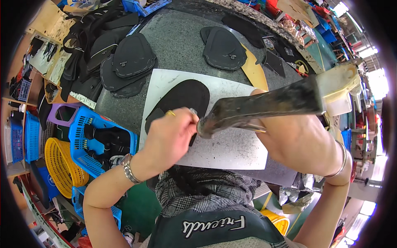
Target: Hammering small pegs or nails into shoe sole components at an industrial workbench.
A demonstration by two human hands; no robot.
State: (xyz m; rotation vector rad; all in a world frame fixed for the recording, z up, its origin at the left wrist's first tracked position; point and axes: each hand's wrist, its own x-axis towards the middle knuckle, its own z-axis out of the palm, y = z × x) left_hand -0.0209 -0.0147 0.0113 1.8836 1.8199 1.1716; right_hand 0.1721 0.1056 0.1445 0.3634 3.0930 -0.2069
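Hammer is gripped in the closed right hand, long axis left-right, head low-left just beside the left hand, whose grip is pinched shut on a small pale part over the black sole piece on the white board on the counter.
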